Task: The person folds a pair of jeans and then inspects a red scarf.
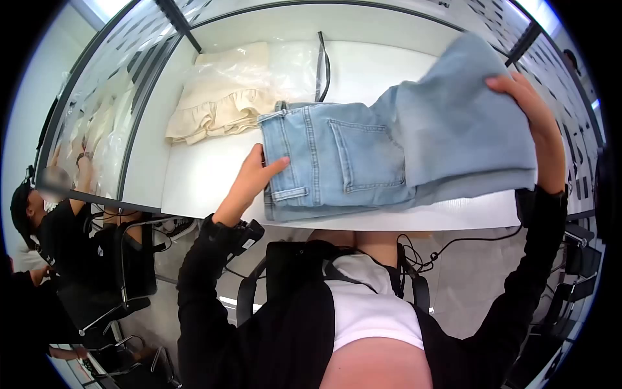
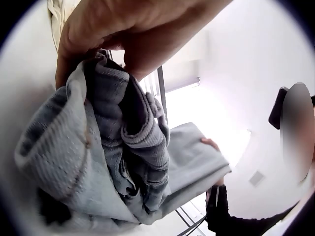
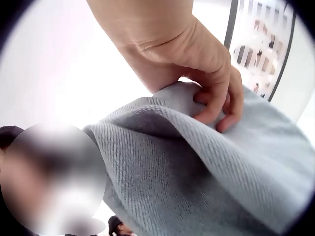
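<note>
A pair of light blue jeans (image 1: 372, 152) lies across the white table in the head view, folded lengthwise, with the back pocket (image 1: 369, 155) facing up. My left hand (image 1: 249, 181) grips the waistband at the left end, thumb on top. In the left wrist view, that hand (image 2: 118, 39) pinches the gathered layers of the waistband. At the far right my right hand (image 1: 534, 107) holds the folded-over legs (image 1: 463, 123), which rise off the table. The right wrist view shows its fingers (image 3: 214, 105) curled on the denim.
A cream ruffled garment (image 1: 223, 97) lies at the back left beside clear plastic film (image 1: 295, 68). A black cable (image 1: 324, 68) comes down by the rear panel. Partitions enclose the white table (image 1: 194, 181). Another person in black (image 1: 71, 240) sits to the left.
</note>
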A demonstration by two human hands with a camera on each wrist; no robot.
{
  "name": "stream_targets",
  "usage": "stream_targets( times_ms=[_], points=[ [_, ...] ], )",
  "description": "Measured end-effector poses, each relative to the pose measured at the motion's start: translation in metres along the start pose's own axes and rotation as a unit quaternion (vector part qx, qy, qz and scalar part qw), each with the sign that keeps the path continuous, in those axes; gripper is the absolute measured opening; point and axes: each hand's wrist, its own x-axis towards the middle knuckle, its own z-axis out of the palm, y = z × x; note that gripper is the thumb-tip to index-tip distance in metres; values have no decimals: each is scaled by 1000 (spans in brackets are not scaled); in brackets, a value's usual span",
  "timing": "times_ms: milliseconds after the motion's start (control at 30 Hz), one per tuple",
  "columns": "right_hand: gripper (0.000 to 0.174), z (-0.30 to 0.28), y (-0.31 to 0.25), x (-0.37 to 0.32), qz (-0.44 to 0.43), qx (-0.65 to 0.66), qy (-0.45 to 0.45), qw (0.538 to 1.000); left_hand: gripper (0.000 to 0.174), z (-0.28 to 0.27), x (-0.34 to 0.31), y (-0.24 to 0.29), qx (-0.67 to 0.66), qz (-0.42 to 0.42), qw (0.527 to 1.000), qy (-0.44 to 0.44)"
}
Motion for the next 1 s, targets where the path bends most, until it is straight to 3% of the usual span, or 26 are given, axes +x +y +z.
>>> stream_targets(
  times_ms=[33, 100, 167, 233, 300, 400, 433, 567, 600, 633, 700, 800, 900, 933, 1000],
  points=[
    [50, 10, -11, 1, -29, -10, -3, 1000, 44, 5, 3, -2, 12, 8, 1000, -4],
    [48, 46, -34, 8, -57, 61, -115, 990, 46, 13, 10, -7, 49, 35, 998, -13],
    [47, 97, -39, 18, -112, 58, -139, 982, 48, 17, 16, -12, 99, 77, 992, -21],
    [30, 141, -44, 20, -113, 36, -343, 932, 48, 11, 20, -13, 193, 67, 978, -33],
    [26, 169, -21, 30, -338, -119, -417, 835, 46, -3, 20, -10, 312, 72, 946, -49],
    [28, 183, 16, 40, -480, -127, -336, 800, 42, -17, 4, -11, 240, 135, 959, 61],
    [28, 177, 18, 42, -472, -117, -323, 812, 42, -20, 1, -9, 212, 157, 959, 107],
    [33, 150, 29, 44, -426, -89, -255, 863, 58, -21, -3, 8, 154, 46, 985, 68],
    [34, 141, 31, 47, -413, -93, -227, 877, 67, -18, 3, 9, 115, 9, 993, 37],
    [36, 134, 36, 51, -403, -100, -188, 890, 64, -13, 6, 19, 86, -58, 994, -14],
    [39, 125, 53, 58, -370, -106, -108, 916, 75, 0, 15, 33, 81, -91, 990, -72],
    [48, 114, 92, 73, -199, -56, -17, 978, 84, 13, 36, 31, 143, 1, 985, -92],
    [63, 98, 119, 87, 21, 68, -165, 984, 87, 21, 52, 32, 231, 18, 968, -101],
    [67, 97, 133, 93, 8, 121, -187, 975, 86, 24, 57, 30, 234, 56, 965, -102],
    [74, 100, 170, 102, -14, 225, -233, 946, 85, 28, 66, 45, 307, 18, 941, -143]
  ],
)
